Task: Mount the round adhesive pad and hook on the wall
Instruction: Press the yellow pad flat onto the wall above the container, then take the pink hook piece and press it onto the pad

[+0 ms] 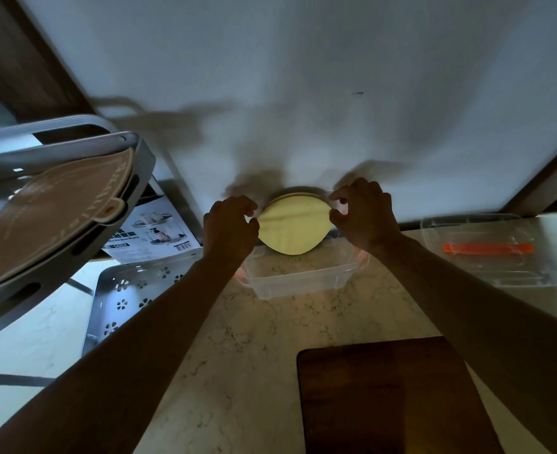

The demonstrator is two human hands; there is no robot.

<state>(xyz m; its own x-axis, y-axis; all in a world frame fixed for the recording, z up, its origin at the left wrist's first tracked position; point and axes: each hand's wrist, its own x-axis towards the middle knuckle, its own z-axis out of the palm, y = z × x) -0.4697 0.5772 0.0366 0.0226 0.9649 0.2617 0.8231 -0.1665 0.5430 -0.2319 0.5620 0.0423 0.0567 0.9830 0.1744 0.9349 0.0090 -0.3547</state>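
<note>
A round pale-yellow adhesive pad (291, 229) is held up close to the white wall (303, 77), above the counter. Its yellow backing sheet bows outward from the disc behind it. My left hand (229, 229) pinches the pad's left edge. My right hand (363, 214) pinches its right edge with thumb and fingertips. No hook is visible in the head view.
A clear plastic box (303, 280) sits on the marble counter under the pad. A clear lid with an orange clip (486, 249) lies at right. A dark cutting board (388, 394) is in front. Grey perforated rack parts (123, 290) and a printed carton (154, 232) stand at left.
</note>
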